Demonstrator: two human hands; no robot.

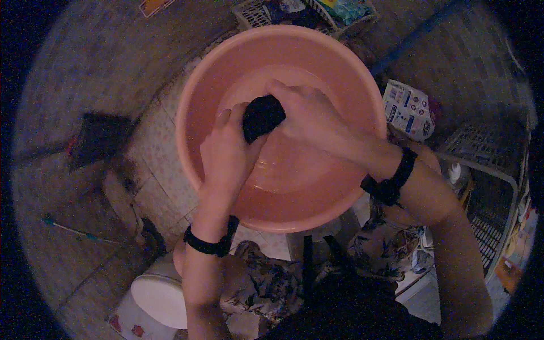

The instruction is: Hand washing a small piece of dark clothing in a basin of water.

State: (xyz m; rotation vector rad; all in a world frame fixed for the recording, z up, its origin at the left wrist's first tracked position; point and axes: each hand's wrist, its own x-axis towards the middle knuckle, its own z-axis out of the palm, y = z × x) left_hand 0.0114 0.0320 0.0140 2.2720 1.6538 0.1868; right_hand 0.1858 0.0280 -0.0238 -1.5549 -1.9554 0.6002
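A large round pink basin [280, 222] stands in front of me, with what looks like shallow water glinting at its bottom. Over it I hold a small bunched black cloth [263, 117] between both hands; its exact kind cannot be made out. My left hand [225, 150] grips it from the left, fingers wrapped round its side. From the right, my right hand [309, 113] is closed against the cloth, its thumb side toward the far rim. The fingertips of that hand are partly hidden.
Beyond the basin sits a plastic basket [255, 14] with packages in it. A white printed package [409, 110] lies to the right, near a grey plastic rack [481, 164]. At left is a dark dustpan-like thing [99, 139]; a round white lid [158, 297] is at lower left.
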